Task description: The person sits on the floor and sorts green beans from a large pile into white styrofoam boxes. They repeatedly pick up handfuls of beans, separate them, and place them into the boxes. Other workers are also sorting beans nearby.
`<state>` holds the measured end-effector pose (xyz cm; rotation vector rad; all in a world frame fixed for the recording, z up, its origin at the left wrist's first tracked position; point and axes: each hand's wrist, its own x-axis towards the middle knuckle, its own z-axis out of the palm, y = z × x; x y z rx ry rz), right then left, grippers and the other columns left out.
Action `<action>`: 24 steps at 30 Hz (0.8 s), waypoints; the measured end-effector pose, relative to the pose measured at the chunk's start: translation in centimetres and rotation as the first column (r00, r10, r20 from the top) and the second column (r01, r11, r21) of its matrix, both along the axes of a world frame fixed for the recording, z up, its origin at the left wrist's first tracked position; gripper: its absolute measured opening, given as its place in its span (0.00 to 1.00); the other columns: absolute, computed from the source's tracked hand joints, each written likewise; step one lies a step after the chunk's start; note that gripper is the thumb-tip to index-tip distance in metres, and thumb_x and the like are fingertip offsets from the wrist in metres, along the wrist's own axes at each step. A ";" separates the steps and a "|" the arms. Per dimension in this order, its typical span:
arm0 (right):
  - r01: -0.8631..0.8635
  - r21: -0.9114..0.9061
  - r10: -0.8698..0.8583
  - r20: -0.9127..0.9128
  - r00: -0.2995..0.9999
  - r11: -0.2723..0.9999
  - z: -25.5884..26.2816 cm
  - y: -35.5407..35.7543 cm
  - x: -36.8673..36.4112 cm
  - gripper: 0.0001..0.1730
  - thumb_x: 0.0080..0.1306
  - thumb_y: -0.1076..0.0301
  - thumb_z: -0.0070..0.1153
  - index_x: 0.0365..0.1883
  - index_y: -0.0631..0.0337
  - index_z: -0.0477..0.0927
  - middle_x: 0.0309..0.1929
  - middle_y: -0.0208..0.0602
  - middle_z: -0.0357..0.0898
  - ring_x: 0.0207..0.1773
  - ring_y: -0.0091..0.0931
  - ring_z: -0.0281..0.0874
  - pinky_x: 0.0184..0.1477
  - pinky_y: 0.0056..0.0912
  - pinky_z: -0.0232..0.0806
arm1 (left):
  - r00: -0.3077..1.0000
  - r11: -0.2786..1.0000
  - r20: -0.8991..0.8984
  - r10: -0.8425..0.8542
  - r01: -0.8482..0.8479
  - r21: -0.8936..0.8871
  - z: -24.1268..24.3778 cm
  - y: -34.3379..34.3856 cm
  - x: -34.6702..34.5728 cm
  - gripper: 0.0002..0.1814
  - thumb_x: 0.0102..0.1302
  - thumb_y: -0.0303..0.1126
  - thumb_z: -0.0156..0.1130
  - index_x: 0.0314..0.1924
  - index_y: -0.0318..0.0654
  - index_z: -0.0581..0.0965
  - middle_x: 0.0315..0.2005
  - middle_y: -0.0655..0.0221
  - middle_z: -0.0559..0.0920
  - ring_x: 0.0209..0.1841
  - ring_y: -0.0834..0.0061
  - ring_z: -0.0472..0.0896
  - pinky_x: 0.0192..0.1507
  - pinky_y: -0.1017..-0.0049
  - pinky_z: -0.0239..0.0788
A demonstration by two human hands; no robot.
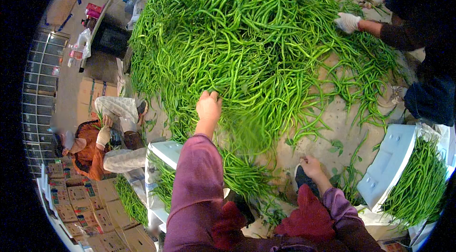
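A large heap of long green chilli peppers (242, 38) spreads over the floor before me. My left hand (208, 107) reaches to the near side of the heap, fingers bent down at the peppers; its fingertips are partly hidden, so any grip is unclear. To its right, a patch of peppers (245, 130) is blurred. Low beside my dark shoe (305, 180), my right hand (312, 167) has its fingers curled in, and no pepper shows in it. A smaller bunch of peppers (245, 177) lies near my feet, partly behind my left sleeve.
At right stands a lined blue-white crate (386, 166) of peppers; another crate (164, 148) is by my left arm. A co-worker's gloved hands (347, 22) work at the heap's right edge. A seated person (89, 145) holds peppers at left, near stacked cardboard boxes (82, 202).
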<state>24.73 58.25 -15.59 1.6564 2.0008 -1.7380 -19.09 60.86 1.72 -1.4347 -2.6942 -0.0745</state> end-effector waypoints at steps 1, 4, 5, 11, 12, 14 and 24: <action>-0.015 0.004 0.015 -0.006 1.000 1.000 0.3 -0.2 -0.3 0.17 0.64 0.62 0.54 0.47 0.62 0.80 0.44 0.51 0.82 0.49 0.44 0.81 0.53 0.42 0.71 | 0.997 0.999 -0.057 -0.044 0.043 -0.018 0.1 -0.3 -0.2 0.08 0.57 0.38 0.65 0.34 0.45 0.80 0.35 0.61 0.77 0.39 0.57 0.80 0.40 0.58 0.73; -0.026 0.017 0.026 -0.022 0.999 1.000 0.8 -0.4 -0.4 0.16 0.64 0.63 0.54 0.46 0.62 0.80 0.44 0.50 0.83 0.48 0.43 0.81 0.52 0.42 0.71 | 0.986 0.997 -0.153 -0.066 0.062 -0.035 0.0 -0.1 0.0 0.08 0.55 0.35 0.65 0.35 0.44 0.80 0.36 0.63 0.78 0.38 0.58 0.80 0.39 0.59 0.74; -0.010 0.015 0.011 -0.035 0.999 1.000 0.9 -0.4 -0.4 0.16 0.63 0.63 0.54 0.46 0.61 0.80 0.43 0.50 0.83 0.48 0.43 0.81 0.52 0.42 0.72 | 0.985 0.997 -0.164 -0.054 0.046 -0.055 0.0 0.0 0.1 0.10 0.55 0.35 0.66 0.38 0.44 0.80 0.37 0.63 0.78 0.39 0.58 0.80 0.39 0.60 0.75; 0.040 0.014 -0.039 -0.078 0.996 0.999 0.7 -1.0 0.3 0.14 0.63 0.63 0.55 0.45 0.60 0.80 0.44 0.47 0.83 0.47 0.41 0.82 0.51 0.42 0.72 | 0.989 0.997 -0.145 -0.014 0.004 -0.073 -0.5 0.2 0.4 0.08 0.55 0.35 0.63 0.29 0.39 0.78 0.34 0.60 0.78 0.36 0.57 0.81 0.37 0.57 0.74; 0.041 0.007 -0.041 -0.073 0.996 0.999 0.9 -1.0 0.5 0.14 0.63 0.63 0.55 0.45 0.59 0.80 0.44 0.47 0.83 0.47 0.40 0.82 0.51 0.41 0.72 | 0.993 0.999 -0.115 -0.023 0.018 -0.045 0.2 0.1 0.8 0.09 0.54 0.36 0.64 0.28 0.38 0.77 0.34 0.58 0.78 0.34 0.55 0.81 0.37 0.58 0.75; 0.045 -0.005 -0.046 -0.075 0.996 0.999 1.0 -1.1 0.8 0.14 0.63 0.63 0.55 0.45 0.59 0.80 0.44 0.47 0.83 0.47 0.40 0.82 0.51 0.41 0.72 | 0.995 0.999 -0.092 -0.025 0.023 -0.024 1.9 -0.4 1.4 0.10 0.54 0.37 0.63 0.28 0.37 0.77 0.34 0.57 0.78 0.34 0.55 0.81 0.37 0.58 0.75; -0.005 0.004 0.005 -0.015 1.000 1.000 0.6 -1.3 1.3 0.17 0.65 0.57 0.53 0.45 0.59 0.82 0.44 0.49 0.82 0.48 0.43 0.80 0.52 0.42 0.71 | 0.997 0.997 0.045 -0.063 0.061 0.046 7.4 -6.6 4.7 0.08 0.57 0.30 0.55 0.32 0.31 0.75 0.30 0.51 0.77 0.34 0.48 0.76 0.38 0.57 0.69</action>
